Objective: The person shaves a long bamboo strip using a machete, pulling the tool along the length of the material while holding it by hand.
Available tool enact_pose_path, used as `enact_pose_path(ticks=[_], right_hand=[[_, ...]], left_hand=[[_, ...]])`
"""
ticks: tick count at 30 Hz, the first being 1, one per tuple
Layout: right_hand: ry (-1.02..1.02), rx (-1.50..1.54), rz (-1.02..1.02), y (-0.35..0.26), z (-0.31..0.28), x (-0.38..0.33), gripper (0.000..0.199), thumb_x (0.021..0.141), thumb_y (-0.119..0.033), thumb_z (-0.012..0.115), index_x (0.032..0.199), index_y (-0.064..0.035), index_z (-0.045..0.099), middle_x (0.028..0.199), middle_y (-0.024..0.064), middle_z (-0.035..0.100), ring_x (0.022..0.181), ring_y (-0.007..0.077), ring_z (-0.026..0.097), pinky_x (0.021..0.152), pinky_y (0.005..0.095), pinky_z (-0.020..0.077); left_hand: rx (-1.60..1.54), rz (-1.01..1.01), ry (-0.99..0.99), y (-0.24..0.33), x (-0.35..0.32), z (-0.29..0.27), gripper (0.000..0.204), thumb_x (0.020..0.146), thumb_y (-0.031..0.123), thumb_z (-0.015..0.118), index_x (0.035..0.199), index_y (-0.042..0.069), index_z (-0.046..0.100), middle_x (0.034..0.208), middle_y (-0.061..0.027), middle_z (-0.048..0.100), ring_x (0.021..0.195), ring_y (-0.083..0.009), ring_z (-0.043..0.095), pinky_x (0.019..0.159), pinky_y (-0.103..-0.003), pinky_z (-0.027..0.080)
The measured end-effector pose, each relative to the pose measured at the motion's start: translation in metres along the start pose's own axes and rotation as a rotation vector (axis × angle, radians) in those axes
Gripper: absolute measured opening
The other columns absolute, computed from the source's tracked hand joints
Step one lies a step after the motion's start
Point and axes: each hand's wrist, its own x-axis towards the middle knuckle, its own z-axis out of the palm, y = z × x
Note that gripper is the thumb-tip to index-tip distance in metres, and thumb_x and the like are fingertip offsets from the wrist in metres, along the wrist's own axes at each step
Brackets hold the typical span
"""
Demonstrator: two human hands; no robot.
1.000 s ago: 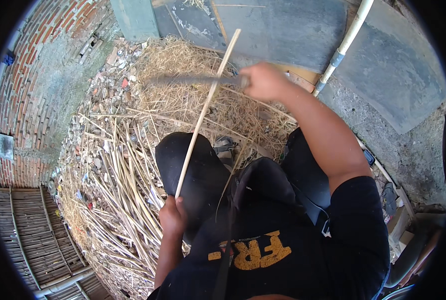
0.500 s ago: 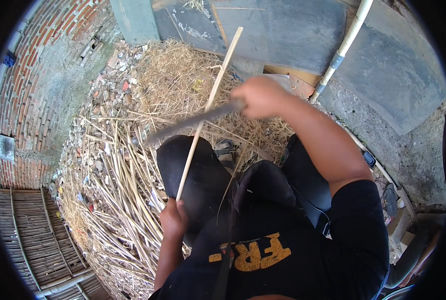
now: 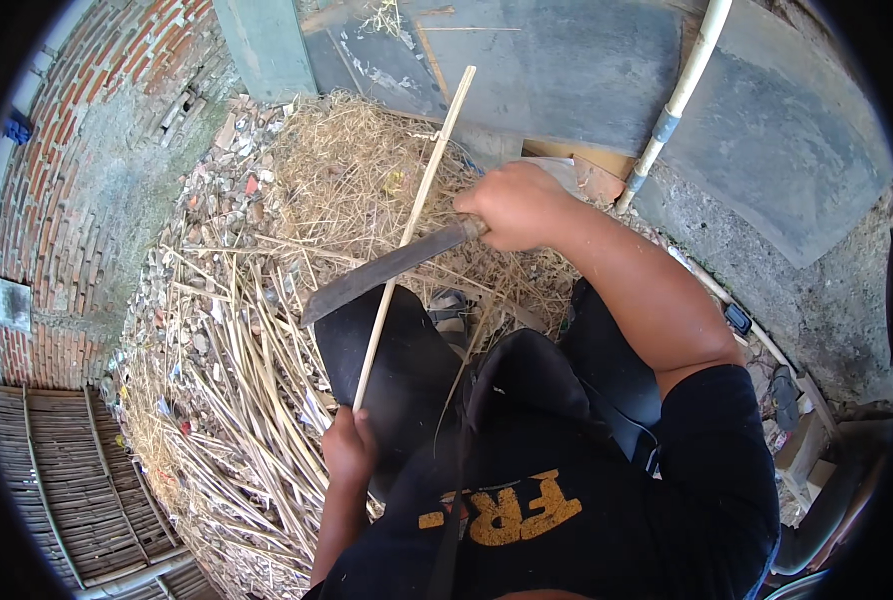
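My left hand (image 3: 348, 447) grips the near end of a long pale stick (image 3: 415, 215) that runs up and away from me over my dark trouser leg (image 3: 392, 370). My right hand (image 3: 515, 204) is shut on the handle of a large knife with a dark flat blade (image 3: 382, 271). The blade slants down to the left and lies across the stick about midway along it, touching it. Dry straw shavings lie under both.
A heap of straw and cut pale sticks (image 3: 237, 380) spreads over the ground to my left and ahead. A brick wall (image 3: 57, 150) curves at the left, woven slat panels (image 3: 62, 490) lie bottom left, grey slabs (image 3: 567, 60) and a white pipe (image 3: 679, 95) stand beyond.
The knife has swung down the stick toward me, from lying level near the far end to slanting across its middle. My left hand has kept its hold.
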Motion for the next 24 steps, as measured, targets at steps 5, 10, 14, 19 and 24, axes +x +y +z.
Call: enact_pose_path(ticks=[5, 10, 14, 19, 24], right_hand=[[0.119, 0.294, 0.269, 0.069, 0.006, 0.004, 0.015, 0.077, -0.014, 0.065, 0.091, -0.0101, 0.067, 0.076, 0.0127, 0.066, 0.078, 0.0278, 0.068, 0.071, 0.0443, 0.0549], [0.316, 0.244, 0.368, 0.077, 0.013, -0.006, 0.019, 0.076, -0.018, 0.068, 0.093, -0.0097, 0.067, 0.080, 0.0131, 0.067, 0.081, 0.0330, 0.068, 0.073, 0.0455, 0.0544], [0.093, 0.159, 0.210, 0.038, 0.001, -0.008, 0.017, 0.073, -0.016, 0.070, 0.089, -0.0110, 0.067, 0.077, 0.0138, 0.068, 0.076, 0.0348, 0.067, 0.070, 0.0455, 0.0522], [-0.034, 0.261, 0.150, 0.050, 0.008, -0.005, 0.020, 0.077, -0.016, 0.065, 0.096, -0.0126, 0.070, 0.082, 0.0136, 0.068, 0.082, 0.0314, 0.068, 0.074, 0.0467, 0.0530], [0.090, 0.366, 0.378, 0.075, 0.008, -0.003, 0.027, 0.079, -0.019, 0.065, 0.105, -0.0115, 0.070, 0.084, 0.0151, 0.068, 0.086, 0.0308, 0.067, 0.078, 0.0442, 0.0531]], left_hand=[[-0.012, 0.013, 0.020, -0.002, -0.001, 0.001, 0.024, 0.098, 0.020, 0.055, 0.081, 0.003, 0.051, 0.059, -0.0236, 0.057, 0.056, -0.0458, 0.060, 0.052, -0.054, 0.046], [0.010, 0.056, 0.013, 0.006, 0.001, -0.015, 0.025, 0.098, 0.020, 0.054, 0.079, 0.004, 0.050, 0.057, -0.0223, 0.056, 0.053, -0.0447, 0.058, 0.049, -0.052, 0.044], [0.025, 0.077, 0.002, 0.001, -0.005, -0.018, 0.026, 0.099, 0.019, 0.054, 0.079, 0.004, 0.049, 0.054, -0.0197, 0.053, 0.051, -0.0437, 0.057, 0.047, -0.050, 0.043], [0.029, 0.082, 0.002, -0.011, -0.014, -0.016, 0.026, 0.099, 0.020, 0.053, 0.079, 0.004, 0.049, 0.055, -0.0206, 0.053, 0.052, -0.0443, 0.057, 0.049, -0.052, 0.043], [0.063, 0.054, 0.029, -0.010, -0.014, -0.009, 0.029, 0.100, 0.024, 0.051, 0.080, 0.004, 0.049, 0.057, -0.0223, 0.055, 0.053, -0.0447, 0.057, 0.050, -0.054, 0.043]])
